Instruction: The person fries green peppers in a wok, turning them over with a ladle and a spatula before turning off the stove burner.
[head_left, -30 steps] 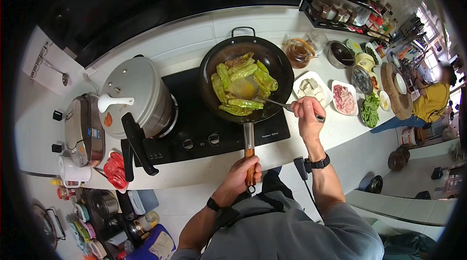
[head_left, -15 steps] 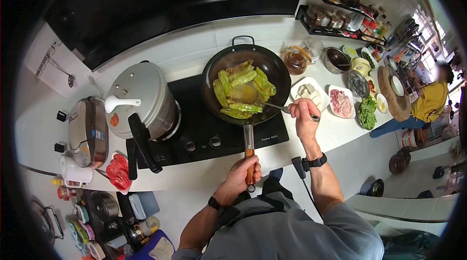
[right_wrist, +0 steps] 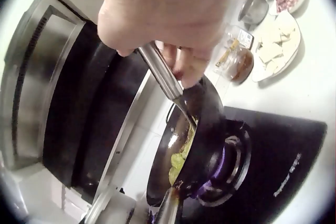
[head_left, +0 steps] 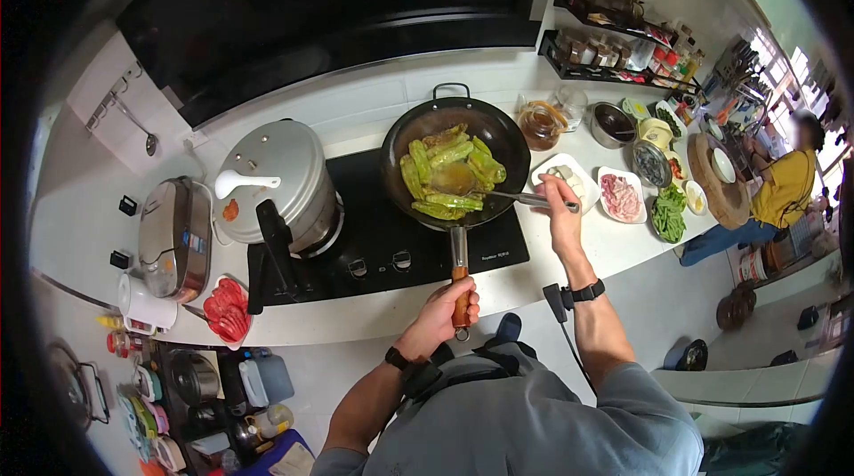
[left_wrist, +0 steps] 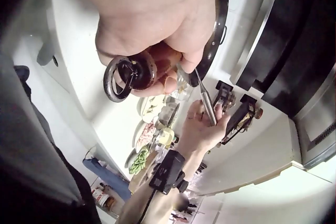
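Note:
My left hand grips the wooden handle of a dark wok on the stove; its metal hanging ring pokes out past the palm in the left wrist view. With my right hand I hold a metal ladle by its handle, fingers wrapped around it. The ladle's round head lies in the wok among wrinkled, browned green peppers. In the right wrist view, bluish-purple flame shows under the wok.
Left of the wok stands a pressure cooker with a white spoon on its lid. Plates of white pieces, sliced meat and cut greens line the right counter, near a glass jug. Another person stands far right.
The head view has shifted, so the stove and wok sit lower and slightly further right. My right hand and the ladle handle have moved little; the left hand keeps its hold on the wok handle.

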A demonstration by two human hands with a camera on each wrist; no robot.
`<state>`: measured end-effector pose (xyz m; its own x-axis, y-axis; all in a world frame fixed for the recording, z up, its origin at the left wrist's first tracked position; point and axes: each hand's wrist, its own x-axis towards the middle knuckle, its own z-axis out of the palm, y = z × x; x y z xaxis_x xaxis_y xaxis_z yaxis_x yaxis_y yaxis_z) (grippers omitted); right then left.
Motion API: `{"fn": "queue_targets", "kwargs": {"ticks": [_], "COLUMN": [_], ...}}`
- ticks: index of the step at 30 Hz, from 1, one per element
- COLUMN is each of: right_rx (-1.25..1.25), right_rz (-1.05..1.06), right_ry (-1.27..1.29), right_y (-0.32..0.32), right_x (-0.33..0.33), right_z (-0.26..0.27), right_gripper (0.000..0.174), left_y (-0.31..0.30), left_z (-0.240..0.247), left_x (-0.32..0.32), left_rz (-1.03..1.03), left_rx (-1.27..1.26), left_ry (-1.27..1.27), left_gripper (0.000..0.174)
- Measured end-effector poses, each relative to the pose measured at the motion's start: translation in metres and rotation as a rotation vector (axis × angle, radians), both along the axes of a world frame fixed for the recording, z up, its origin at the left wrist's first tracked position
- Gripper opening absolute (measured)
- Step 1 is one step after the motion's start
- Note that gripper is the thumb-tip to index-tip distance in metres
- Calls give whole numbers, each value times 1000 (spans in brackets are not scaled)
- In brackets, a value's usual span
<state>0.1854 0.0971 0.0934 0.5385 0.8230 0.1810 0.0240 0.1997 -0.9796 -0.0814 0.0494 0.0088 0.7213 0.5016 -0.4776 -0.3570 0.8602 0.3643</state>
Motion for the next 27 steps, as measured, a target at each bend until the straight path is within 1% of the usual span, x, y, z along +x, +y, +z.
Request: {"fn": "queue_targets", "kwargs": {"ticks": [1,2,4,5,12,19,22,24,25,27], "right_rx": [-134,-134,-291,-246,-198,-153,-145,-115,-117,-80], "right_rz": [-36,-34,88,79,118,183,230,240,244,204], "right_ry": [-9,-10,68,87,75,-7,-48,-127,-128,-323], "right_y": [-3,-5,-9,-7,-19,-38,-45,-47,-47,-49], "right_x": [3,9,25,26,34,37,32,31,30,26], "right_z": [4,5,6,2,6,21,27,29,31,35], "right_gripper": [44,44,50,50,47,47,43,36,36,32], "left_y": [1,-1,-1,-1,-2,-3,-3,-4,-4,-5], "left_z": [1,2,-4,-6,2,0,-2,-2,-1,1], "left_x": [0,1,1,0,1,0,0,0,0,0], "left_rz": [0,-3,0,4,26,8,18,25,30,33], "left_rx": [2,1,-6,-13,-4,53,56,57,61,58], "left_ry": [14,28,2,-23,16,21,21,20,19,19], "left_gripper": [21,21,20,20,20,21,22,22,22,23]}}
